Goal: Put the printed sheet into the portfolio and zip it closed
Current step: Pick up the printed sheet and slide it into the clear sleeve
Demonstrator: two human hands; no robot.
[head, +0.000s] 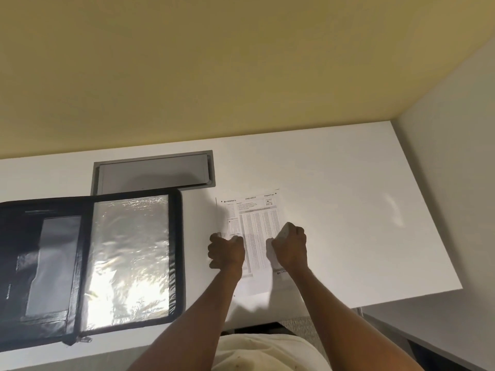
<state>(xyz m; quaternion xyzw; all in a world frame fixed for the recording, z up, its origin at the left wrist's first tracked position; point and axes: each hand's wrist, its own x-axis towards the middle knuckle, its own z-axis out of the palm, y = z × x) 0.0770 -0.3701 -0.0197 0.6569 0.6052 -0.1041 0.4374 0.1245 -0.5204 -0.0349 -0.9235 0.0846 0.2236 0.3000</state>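
Note:
The printed sheet [255, 223], white with a dense answer grid, lies on the white table right of centre. My left hand [226, 250] is closed on its left edge and my right hand [290, 245] is closed on its right edge. The black zip portfolio [88, 263] lies open flat at the left, with shiny clear sleeves [130, 258] on its right half and pockets on its left half. Its zipper pull [80, 339] sits at the near edge.
A grey recessed cable box [152, 171] is set into the table behind the portfolio. A yellow wall rises beyond the table's far edge. The table's right end [428, 210] meets a grey partition. My lap shows below the front edge.

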